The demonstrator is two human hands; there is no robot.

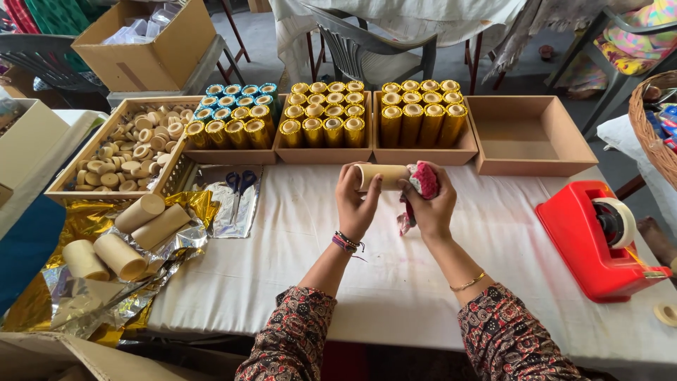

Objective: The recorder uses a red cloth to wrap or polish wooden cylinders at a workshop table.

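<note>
Both forearms reach forward over the white table [395, 282], hands raised together. The left hand [355, 204] clasps 1 cardboard tube [381, 176] held level; the right hand [430, 208] grips a red cloth [423, 180] pressed against the tube's right end.

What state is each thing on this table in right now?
Cardboard tube: held sideways by left hand.
Pink cloth: bunched in right hand at the tube's end.
Scissors: closed, lying flat.
Far-right box: empty.
Gold tubes: upright, filling their box.
Tape dispenser: loaded.
</note>
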